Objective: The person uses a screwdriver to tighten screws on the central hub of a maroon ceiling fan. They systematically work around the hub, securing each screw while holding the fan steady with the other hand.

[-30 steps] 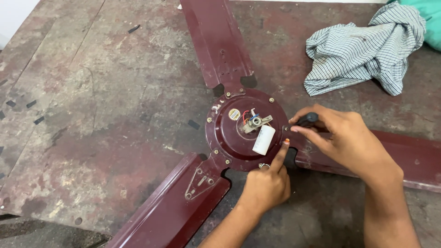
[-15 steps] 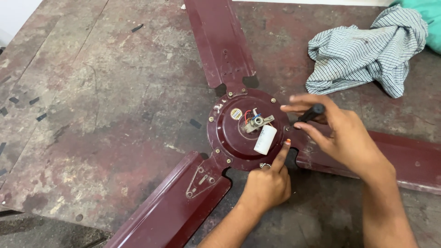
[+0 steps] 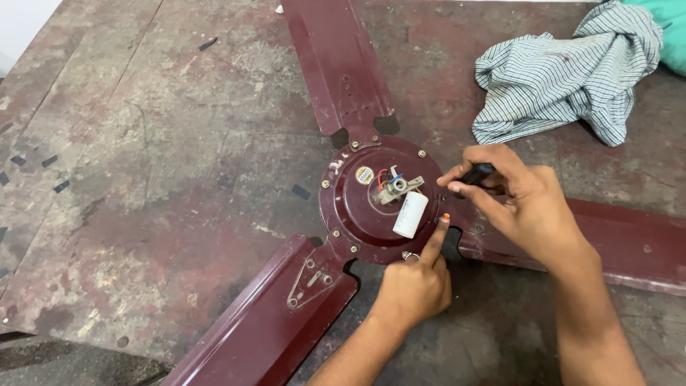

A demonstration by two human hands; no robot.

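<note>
**Two hands at the hub of a maroon ceiling fan**

The fan motor hub (image 3: 382, 200) lies flat near the middle of the worn desk (image 3: 143, 143), its three maroon blades (image 3: 336, 64) spreading up, lower left and right. On the hub's face sit a white cylindrical capacitor (image 3: 411, 214) and a small metal bracket with coloured wires (image 3: 393, 187). The left hand (image 3: 414, 286) is curled, its forefinger stretched out and touching the hub's right rim just beside the capacitor. The right hand (image 3: 518, 200) is closed around a black-handled tool (image 3: 477, 174), held at the same edge of the hub. A crumpled striped cloth (image 3: 572, 78) lies well apart, at the upper right.
</note>
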